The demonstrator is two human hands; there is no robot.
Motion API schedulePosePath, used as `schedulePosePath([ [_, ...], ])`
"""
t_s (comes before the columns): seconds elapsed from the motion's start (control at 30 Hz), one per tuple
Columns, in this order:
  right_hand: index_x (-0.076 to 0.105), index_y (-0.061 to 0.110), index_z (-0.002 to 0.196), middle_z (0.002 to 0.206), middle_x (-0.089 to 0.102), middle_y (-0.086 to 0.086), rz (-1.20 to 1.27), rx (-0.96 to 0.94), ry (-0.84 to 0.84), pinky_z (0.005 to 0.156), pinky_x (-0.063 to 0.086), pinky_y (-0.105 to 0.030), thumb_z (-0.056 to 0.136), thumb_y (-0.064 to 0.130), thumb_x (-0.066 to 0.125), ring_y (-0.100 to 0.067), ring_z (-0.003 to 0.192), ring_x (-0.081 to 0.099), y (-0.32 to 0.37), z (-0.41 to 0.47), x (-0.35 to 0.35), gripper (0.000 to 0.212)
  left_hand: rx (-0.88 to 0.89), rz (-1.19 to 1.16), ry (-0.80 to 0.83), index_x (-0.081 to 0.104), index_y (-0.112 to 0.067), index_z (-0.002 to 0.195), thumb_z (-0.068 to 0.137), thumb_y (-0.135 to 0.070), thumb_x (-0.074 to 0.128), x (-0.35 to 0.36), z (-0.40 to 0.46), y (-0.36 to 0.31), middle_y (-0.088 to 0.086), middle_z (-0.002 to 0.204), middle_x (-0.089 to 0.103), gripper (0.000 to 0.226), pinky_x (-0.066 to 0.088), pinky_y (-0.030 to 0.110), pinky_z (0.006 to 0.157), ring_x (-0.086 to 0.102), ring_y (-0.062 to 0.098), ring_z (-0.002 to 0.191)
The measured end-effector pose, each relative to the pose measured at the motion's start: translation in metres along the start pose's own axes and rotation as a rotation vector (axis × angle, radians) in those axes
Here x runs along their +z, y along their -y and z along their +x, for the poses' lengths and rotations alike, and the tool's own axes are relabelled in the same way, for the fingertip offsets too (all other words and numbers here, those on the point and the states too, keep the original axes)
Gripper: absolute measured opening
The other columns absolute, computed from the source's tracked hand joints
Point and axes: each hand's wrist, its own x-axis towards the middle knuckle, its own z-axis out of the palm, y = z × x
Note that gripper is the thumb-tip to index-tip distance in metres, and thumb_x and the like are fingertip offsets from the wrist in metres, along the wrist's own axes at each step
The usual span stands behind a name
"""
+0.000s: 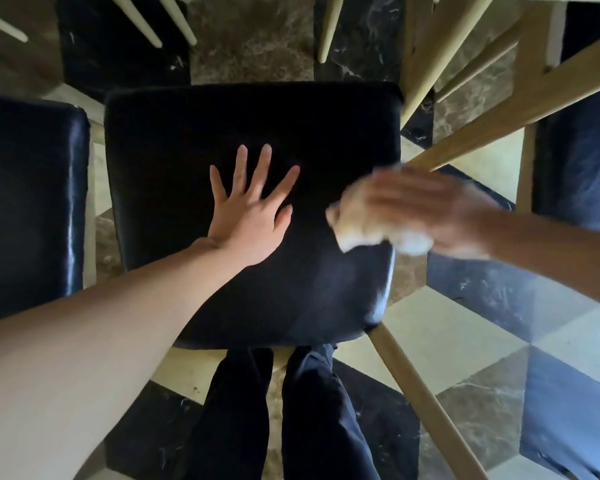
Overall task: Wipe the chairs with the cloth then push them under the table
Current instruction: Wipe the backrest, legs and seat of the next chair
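Observation:
A chair with a black padded seat (194,133) and pale wooden legs stands right below me. My left hand (248,211) lies flat on the middle of the seat with its fingers spread. My right hand (426,209) is blurred by motion at the seat's right edge and has a light, whitish cloth (357,223) under its palm and fingers. The blur hides how the fingers lie on the cloth.
Another black seat (28,202) stands close on the left and a third (579,168) on the right. Wooden table and chair legs (520,98) crowd the top and right. My dark trouser legs (291,410) stand on a chequered tile floor (440,334).

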Motion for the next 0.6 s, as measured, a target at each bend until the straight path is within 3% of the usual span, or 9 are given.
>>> schedulePosePath([
  [0.1,0.048,0.007,0.149,0.155,0.046,-0.016,-0.139,0.209,-0.175,0.120,0.031,-0.053,0.098,0.012,0.062,-0.035,0.146,0.039,-0.042,0.045,-0.030,0.053,-0.008,0.002,-0.002,0.008,-0.038,0.161,0.102,-0.049,0.034,0.002,-0.003,0.002,0.013,0.172,-0.002,0.065,0.010,0.078,0.114,0.000,0.048,0.155],
  [0.2,0.041,0.006,0.154,0.160,0.039,-0.016,-0.209,0.376,-0.058,0.123,0.024,-0.052,0.091,0.005,0.060,-0.038,0.150,0.032,-0.057,0.076,-0.026,0.066,-0.008,-0.001,0.003,0.007,-0.039,0.161,0.103,-0.050,0.034,0.003,-0.004,0.004,0.012,0.172,-0.004,0.066,0.009,0.077,0.114,-0.001,0.048,0.155],
  [0.3,0.040,0.003,0.153,0.161,0.036,-0.018,-0.159,0.449,0.021,0.124,0.021,-0.053,0.082,-0.003,0.060,-0.039,0.150,0.029,-0.037,0.072,-0.003,0.074,-0.006,-0.019,0.038,0.000,-0.041,0.161,0.103,-0.052,0.030,0.001,-0.003,0.005,0.009,0.171,-0.010,0.065,0.007,0.076,0.116,-0.007,0.044,0.156],
  [0.47,0.040,0.001,0.153,0.161,0.034,-0.020,0.050,0.596,-0.128,0.118,0.034,-0.057,0.076,-0.015,0.059,-0.040,0.151,0.028,0.023,0.004,0.030,0.080,0.015,-0.027,0.057,-0.003,-0.039,0.161,0.104,-0.052,0.027,-0.001,-0.002,0.007,0.011,0.170,-0.016,0.066,0.003,0.077,0.115,-0.014,0.045,0.154],
  [0.6,0.045,0.000,0.148,0.157,0.039,-0.018,0.116,0.405,0.040,0.117,0.034,-0.060,0.069,-0.021,0.070,-0.042,0.148,0.032,0.090,-0.049,0.048,0.085,0.004,-0.040,0.070,-0.012,-0.041,0.159,0.105,-0.051,0.022,0.003,-0.002,0.005,0.009,0.168,-0.024,0.065,-0.003,0.077,0.114,-0.022,0.043,0.153],
])
